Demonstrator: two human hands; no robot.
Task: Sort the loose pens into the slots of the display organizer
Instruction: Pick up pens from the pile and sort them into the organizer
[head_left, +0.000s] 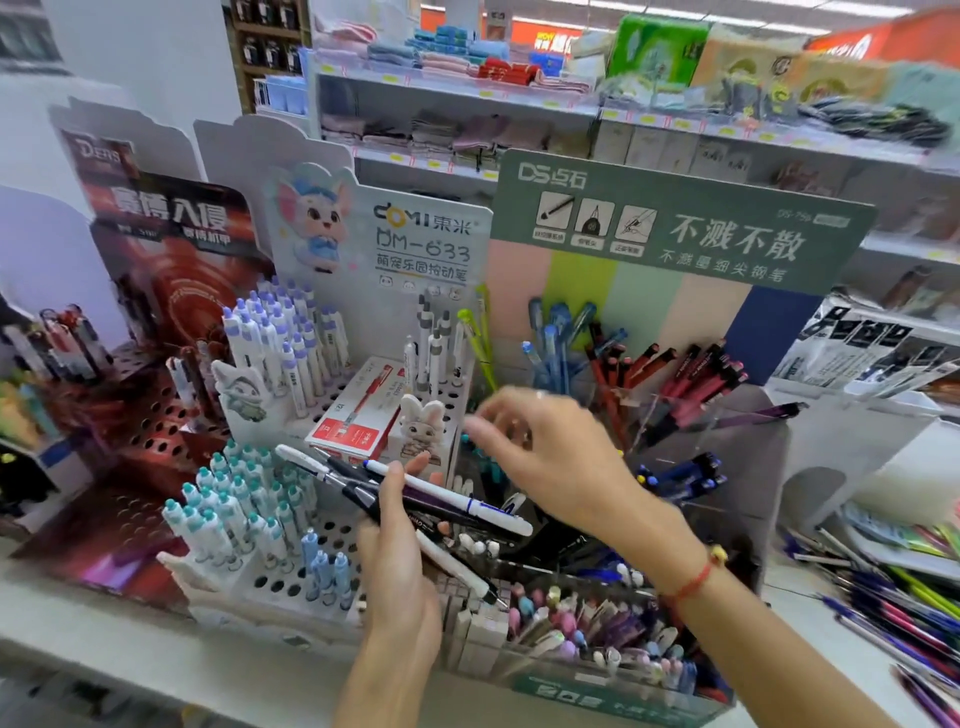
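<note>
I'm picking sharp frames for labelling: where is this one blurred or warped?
Head view: the right hand is motion-smeared, the upper-right shelves streak; the left hand and its bundle of pens are fairly sharp; wide-angle bending curves the edges; lighting is even, without harsh glare.

I have just one view, from the camera on the person's head. It looks forward and down, close above the white pen organizer (291, 525). Store shelves (519, 98) sit far behind the organizer.
</note>
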